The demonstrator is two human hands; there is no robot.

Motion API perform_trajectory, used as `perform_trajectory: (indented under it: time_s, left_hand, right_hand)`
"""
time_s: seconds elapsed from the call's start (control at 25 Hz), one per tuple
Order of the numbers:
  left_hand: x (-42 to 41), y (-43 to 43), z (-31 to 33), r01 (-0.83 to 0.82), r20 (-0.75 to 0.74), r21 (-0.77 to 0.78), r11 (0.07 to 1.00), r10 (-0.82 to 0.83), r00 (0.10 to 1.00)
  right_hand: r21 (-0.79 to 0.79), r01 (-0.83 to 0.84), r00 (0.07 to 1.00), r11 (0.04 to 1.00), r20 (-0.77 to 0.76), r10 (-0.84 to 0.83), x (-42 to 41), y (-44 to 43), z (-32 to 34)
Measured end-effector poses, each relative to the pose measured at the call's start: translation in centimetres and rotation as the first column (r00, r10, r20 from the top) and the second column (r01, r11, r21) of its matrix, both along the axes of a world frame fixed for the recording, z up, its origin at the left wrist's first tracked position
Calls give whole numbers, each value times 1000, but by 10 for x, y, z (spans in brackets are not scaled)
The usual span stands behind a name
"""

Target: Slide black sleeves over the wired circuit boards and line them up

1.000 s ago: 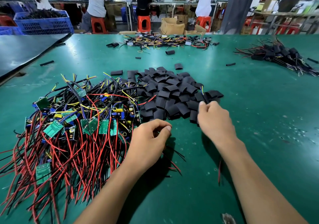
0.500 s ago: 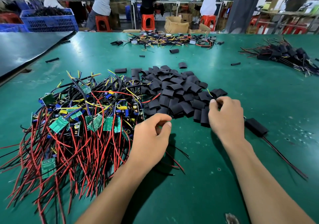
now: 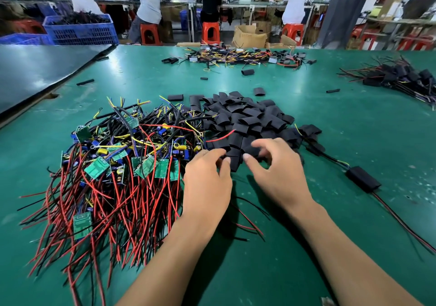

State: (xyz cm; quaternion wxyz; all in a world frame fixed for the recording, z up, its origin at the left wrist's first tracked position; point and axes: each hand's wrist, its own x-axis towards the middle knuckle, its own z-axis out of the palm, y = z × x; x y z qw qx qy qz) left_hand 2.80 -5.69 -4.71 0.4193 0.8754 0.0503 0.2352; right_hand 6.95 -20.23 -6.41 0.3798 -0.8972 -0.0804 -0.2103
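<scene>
Head view looks down on a green tabletop (image 3: pixel 342 121), where a heap of black sleeves (image 3: pixel 245 119) lies against a tangle of wired circuit boards (image 3: pixel 122 166) on its left. Both hands are at the heap's near edge: the left hand (image 3: pixel 207 183) is curled, thumb and forefinger meeting at a sleeve, though I cannot tell if it grips, and the blurred right hand (image 3: pixel 279 171) hovers with fingers loosely spread. One sleeved board (image 3: pixel 363 179) lies apart on the right, wires trailing.
</scene>
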Motion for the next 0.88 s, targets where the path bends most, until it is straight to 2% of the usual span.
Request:
perform_trajectory:
  time_s: [0.12, 0.24, 0.36, 0.44, 0.56, 0.64, 0.72, 0.8, 0.88]
  left_hand:
    - [1, -1, -2, 34, -25, 25, 999, -33, 999]
    - [2, 1, -6, 77, -2, 43, 996, -77, 997]
    - [-1, 2, -10, 120, 51, 46, 992, -123, 991]
    - [-2, 3, -11, 144, 112, 39, 989, -148, 983]
    - [-2, 1, -11, 157, 265, -8, 988, -150, 953]
    - [-1, -2, -11, 185, 358, -16, 983, -167, 918]
    - [-2, -5, -12, 257, 405, 43, 965, -252, 879]
    - [-3, -7, -13, 319, 409, 84, 944, -324, 853]
    - [-3, -8, -14, 353, 415, 88, 931, -356, 837]
  right_hand:
    - [183, -244, 968, 952, -7, 250, -4, 14, 2]
    - [285, -364, 912, 887, -83, 401, -4, 22, 5]
    - [432, -332, 885, 839, -166, 436, -2, 24, 7]
    - [561, -296, 870, 773, -177, 461, -3, 28, 9]
    - [721, -190, 906, 666, -132, 401, 0, 31, 12]
    - [805, -88, 915, 586, -168, 368, 4, 30, 13]
    - [848, -38, 861, 528, -241, 448, 6, 29, 14]
    - [868, -83, 785, 490, -246, 568, 4, 27, 13]
    - [829, -209, 749, 518, -205, 630, 4, 21, 12]
